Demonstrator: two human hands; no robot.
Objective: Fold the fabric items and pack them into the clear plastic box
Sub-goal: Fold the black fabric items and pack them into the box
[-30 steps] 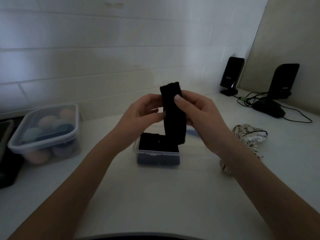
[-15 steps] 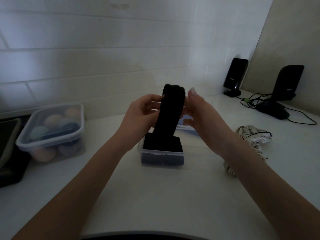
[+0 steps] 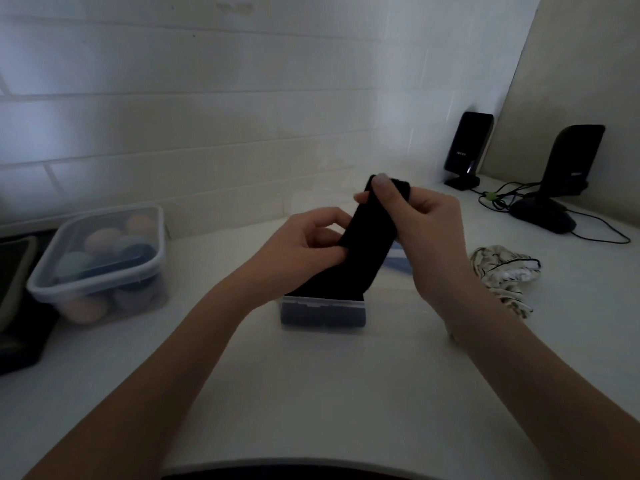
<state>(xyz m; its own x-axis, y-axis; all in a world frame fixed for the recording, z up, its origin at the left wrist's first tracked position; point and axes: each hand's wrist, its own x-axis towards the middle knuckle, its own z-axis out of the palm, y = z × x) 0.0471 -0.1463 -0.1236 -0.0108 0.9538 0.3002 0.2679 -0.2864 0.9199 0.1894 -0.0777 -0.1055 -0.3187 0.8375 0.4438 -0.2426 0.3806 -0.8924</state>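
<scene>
black fabric strip [image 3: 367,244], soft, light and limp, held above the clear plastic box [image 3: 322,310]; right hand [image 3: 420,225] pinches its top end, left hand [image 3: 304,251] its middle; best gripped at both ends

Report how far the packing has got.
Done: dark fabric already lies in the box. In hand: the left hand and right hand hold a black strip above it. Left: the striped fabric lies unfolded on the counter.

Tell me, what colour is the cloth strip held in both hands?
Black, plain, with no visible pattern; the cloth strip shows in the head view.
</scene>
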